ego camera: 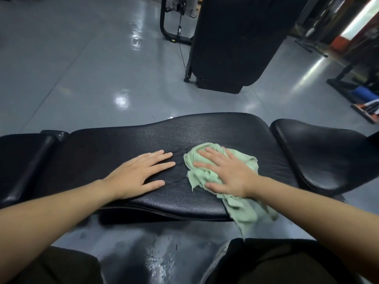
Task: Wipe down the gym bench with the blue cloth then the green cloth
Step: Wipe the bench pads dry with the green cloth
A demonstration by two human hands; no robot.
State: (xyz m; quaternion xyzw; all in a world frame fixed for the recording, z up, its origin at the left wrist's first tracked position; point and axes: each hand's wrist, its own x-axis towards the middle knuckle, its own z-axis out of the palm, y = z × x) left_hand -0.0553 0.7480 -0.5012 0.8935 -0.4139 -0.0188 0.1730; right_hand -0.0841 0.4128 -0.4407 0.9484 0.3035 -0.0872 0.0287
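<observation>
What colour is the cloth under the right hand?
Pale green cloth, seen best in the head view.

arms: both bare from wrist to frame edge, no sleeves in view
left hand point(141, 173): bare, no glove, no ring or watch seen
right hand point(227, 173): bare, no glove, wrist without band
legs: dark trousers point(287, 263), near black with a brownish tint, plain fabric, both thighs at bottom edge
footwear: pale grey-white shoe point(217, 261) edge beside right thigh, blurred, details unclear
</observation>
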